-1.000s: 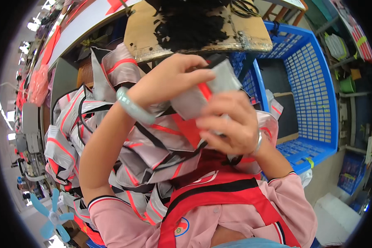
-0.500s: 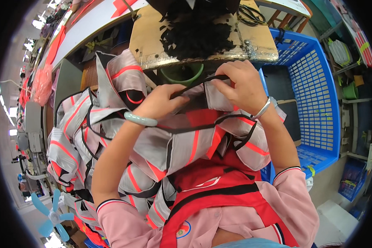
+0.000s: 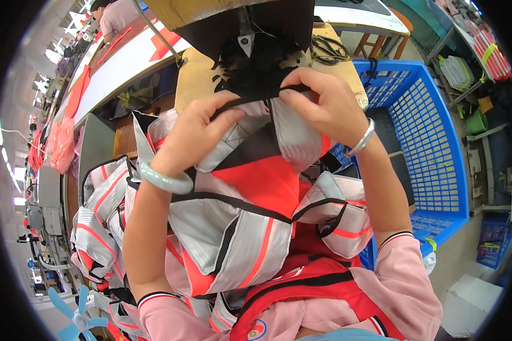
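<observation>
At the near edge of the wooden table (image 3: 194,73), both hands pinch the black binding (image 3: 255,98) of a grey fabric bag piece (image 3: 293,133), thumbs against fingers, with a short stretch of the edge running between them. The left hand (image 3: 203,126), below a pale green bangle (image 3: 166,179), grips it in front of the table's left part; the right hand (image 3: 329,108), below a silver bracelet (image 3: 363,138), grips it in front of the table's right part. The piece hangs from there toward the person, showing a bright coral panel (image 3: 264,179). On the table lie black scraps (image 3: 250,75), with a coiled black cable (image 3: 331,52) to their right and a pointed metal part (image 3: 245,43) above them. A heap of grey, coral-striped pieces (image 3: 103,196) lies to the table's near left. A blue plastic basket (image 3: 442,142) stands to the table's right.
</observation>
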`<state>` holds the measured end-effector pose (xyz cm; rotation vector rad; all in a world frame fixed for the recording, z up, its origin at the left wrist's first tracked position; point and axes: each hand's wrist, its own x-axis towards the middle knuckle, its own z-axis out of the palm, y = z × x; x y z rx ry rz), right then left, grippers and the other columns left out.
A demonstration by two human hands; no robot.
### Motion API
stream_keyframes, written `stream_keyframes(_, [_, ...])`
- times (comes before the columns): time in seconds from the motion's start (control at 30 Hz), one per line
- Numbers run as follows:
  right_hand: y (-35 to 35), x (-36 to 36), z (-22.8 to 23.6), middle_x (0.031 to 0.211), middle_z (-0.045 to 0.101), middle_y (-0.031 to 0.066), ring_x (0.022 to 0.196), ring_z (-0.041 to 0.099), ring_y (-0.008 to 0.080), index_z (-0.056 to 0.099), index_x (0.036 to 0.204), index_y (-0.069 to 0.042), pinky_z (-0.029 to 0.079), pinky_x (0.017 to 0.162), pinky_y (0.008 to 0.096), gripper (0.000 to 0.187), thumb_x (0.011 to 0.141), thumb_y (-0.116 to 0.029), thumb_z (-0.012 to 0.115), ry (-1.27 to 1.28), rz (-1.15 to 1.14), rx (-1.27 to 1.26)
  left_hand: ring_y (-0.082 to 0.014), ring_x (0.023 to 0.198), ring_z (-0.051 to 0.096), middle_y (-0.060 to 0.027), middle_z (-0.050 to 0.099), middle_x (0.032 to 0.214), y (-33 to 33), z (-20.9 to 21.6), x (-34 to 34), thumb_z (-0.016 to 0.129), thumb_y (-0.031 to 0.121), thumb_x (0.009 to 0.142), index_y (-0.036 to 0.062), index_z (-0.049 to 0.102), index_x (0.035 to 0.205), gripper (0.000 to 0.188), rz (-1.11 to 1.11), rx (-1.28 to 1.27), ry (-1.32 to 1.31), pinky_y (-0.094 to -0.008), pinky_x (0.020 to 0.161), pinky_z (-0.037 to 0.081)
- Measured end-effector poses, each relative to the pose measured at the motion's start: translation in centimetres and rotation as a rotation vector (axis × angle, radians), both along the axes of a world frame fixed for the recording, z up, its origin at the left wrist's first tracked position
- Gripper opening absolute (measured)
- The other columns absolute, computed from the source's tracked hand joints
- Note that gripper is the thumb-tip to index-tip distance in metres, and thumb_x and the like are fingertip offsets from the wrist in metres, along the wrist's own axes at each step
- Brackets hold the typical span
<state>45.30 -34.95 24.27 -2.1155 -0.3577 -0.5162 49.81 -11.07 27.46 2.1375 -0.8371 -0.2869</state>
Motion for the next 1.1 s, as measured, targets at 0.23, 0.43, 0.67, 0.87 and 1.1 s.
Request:
stream_keyframes(0.23, [0.2,4.2,-1.0,0.079,0.067,0.0165,0.072,0.065,0.0278,0.069,0.094,-0.003,0.050,0.067,0.0355,0.027,0.082,-0.026,0.064,0.176,-0.023,0.099,-0.0076,0.083,0.053,-0.0046,0.064,0.088,0.3,-1.3,4.7,0.060,0.024,0.094,-0.0067,0.061,0.108,0.033,0.082,0.082,-0.036,-0.0240,0.077,0.045])
stream_keyframes(0.43, [0.2,6.6,-1.6,0.074,0.067,0.0156,0.070,0.065,0.0303,0.070,0.094,-0.004,0.050,0.068,0.0368,0.030,0.080,-0.030,0.065,0.150,-0.049,0.039,-0.0055,0.080,0.048,0.0006,0.060,0.084,0.0,-2.4,7.0,0.058,0.026,0.096,-0.0065,0.061,0.103,0.034,0.104,0.076,-0.004,-0.0240,0.071,0.043])
stream_keyframes(0.67, [0.0,8.0,-1.5,0.077,0.068,0.0170,0.074,0.066,0.0323,0.071,0.093,-0.004,0.051,0.071,0.0374,0.030,0.080,-0.030,0.064,0.162,-0.052,0.024,-0.0051,0.078,0.046,0.0032,0.058,0.082,-0.3,-2.6,8.1,0.057,0.028,0.097,-0.0056,0.061,0.101,0.034,0.154,0.092,0.044,-0.0236,0.071,0.042])
stream_keyframes(0.87, [-0.1,9.3,-1.9,0.081,0.069,0.0161,0.078,0.066,0.0325,0.072,0.094,-0.005,0.051,0.074,0.0370,0.032,0.080,-0.032,0.064,0.189,-0.026,0.020,-0.0055,0.081,0.047,0.0027,0.059,0.086,-0.1,-3.1,8.6,0.057,0.027,0.097,-0.0059,0.061,0.107,0.034,0.192,0.051,0.041,-0.0229,0.075,0.042])
stream_keyframes(1.1, [-0.3,9.6,-1.8,0.081,0.068,0.0110,0.078,0.062,0.0223,0.070,0.096,-0.003,0.049,0.074,0.0321,0.032,0.082,-0.030,0.063,0.164,0.004,0.033,-0.0125,0.088,0.058,-0.0086,0.067,0.095,-0.2,-1.6,8.7,0.060,0.033,0.094,-0.0095,0.060,0.117,0.048,0.176,0.068,0.075,-0.0261,0.082,0.046])
